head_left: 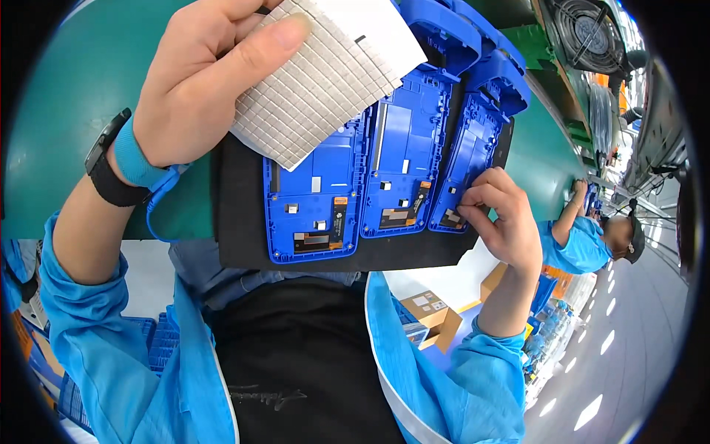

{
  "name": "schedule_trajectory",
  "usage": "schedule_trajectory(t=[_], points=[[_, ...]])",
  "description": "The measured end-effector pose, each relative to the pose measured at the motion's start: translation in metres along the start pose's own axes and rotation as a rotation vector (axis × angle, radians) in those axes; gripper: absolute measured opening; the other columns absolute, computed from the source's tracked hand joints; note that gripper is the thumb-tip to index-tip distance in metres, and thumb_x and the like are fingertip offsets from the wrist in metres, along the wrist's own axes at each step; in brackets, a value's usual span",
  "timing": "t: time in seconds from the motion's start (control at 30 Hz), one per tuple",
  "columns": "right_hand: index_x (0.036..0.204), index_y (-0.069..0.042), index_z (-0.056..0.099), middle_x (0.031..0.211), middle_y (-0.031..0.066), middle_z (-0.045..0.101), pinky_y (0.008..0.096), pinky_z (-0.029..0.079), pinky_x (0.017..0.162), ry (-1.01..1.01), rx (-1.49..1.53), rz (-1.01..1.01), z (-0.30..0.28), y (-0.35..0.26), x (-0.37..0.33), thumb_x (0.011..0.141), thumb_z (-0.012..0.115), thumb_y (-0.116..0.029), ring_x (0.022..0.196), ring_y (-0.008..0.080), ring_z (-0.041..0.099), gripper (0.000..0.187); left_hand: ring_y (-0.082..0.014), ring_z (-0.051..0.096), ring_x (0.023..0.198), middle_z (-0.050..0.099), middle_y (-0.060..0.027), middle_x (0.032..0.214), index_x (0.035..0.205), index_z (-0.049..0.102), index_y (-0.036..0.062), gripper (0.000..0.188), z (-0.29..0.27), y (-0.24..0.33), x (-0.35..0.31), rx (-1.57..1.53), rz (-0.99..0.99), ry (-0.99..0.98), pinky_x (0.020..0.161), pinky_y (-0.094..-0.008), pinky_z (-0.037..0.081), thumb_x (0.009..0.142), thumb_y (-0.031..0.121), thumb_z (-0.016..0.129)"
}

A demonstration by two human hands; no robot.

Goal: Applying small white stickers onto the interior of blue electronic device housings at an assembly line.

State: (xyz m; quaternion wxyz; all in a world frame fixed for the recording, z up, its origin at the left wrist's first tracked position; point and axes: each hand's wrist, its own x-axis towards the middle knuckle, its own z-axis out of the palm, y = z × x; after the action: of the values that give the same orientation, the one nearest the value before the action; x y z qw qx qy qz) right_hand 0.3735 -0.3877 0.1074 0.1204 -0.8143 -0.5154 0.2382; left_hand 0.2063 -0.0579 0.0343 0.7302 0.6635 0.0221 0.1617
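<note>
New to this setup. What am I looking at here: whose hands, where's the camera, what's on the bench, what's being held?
There's no robot: these are a person's own bare hands. The single picture comes from a wide fisheye camera on their head, looking down, so straight edges bend near the rim.

On the green table lies a black mat with three open blue plastic housings side by side.

The left hand has a pale sheet of small grey squares in its grip, thumb on top. A blue wristband with a cord is on that wrist.

The right hand has its fingertips at the lower end of the rightmost housing; whether they pinch anything is too small to tell.

Another person sits off to the right.
</note>
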Motion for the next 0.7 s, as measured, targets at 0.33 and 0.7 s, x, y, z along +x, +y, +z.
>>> schedule_trajectory(t=[0.33, 0.7], points=[[0.083, 0.003, 0.066, 0.086, 0.0103, 0.062, 0.0313, 0.049, 0.065, 0.031, -0.005, 0.003, -0.002, 0.000, 0.001, 0.075, 0.073, 0.009, 0.073, 0.0219, 0.061, 0.012, -0.0058, 0.061, 0.080, 0.069, -0.0073, 0.094, 0.119, 0.057, -0.0068, 0.031, 0.002, 0.001, 0.002, 0.023, 0.047, -0.013, 0.071, -0.0200, 0.047, 0.105, 0.020, 0.055], [0.088, 0.002, 0.066, 0.090, 0.0087, 0.061, 0.0280, 0.048, 0.065, 0.146, 0.048, 0.005, 0.009, -0.009, 0.011, 0.079, 0.072, 0.009, 0.074, 0.0183, 0.061, 0.013, -0.0035, 0.065, 0.088, 0.071, -0.0072, 0.100, 0.131, 0.053, -0.0041, 0.039, -0.013, -0.015, -0.004, 0.166, 0.091, -0.091, 0.076, -0.0176, 0.046, 0.108, 0.026, 0.049]])
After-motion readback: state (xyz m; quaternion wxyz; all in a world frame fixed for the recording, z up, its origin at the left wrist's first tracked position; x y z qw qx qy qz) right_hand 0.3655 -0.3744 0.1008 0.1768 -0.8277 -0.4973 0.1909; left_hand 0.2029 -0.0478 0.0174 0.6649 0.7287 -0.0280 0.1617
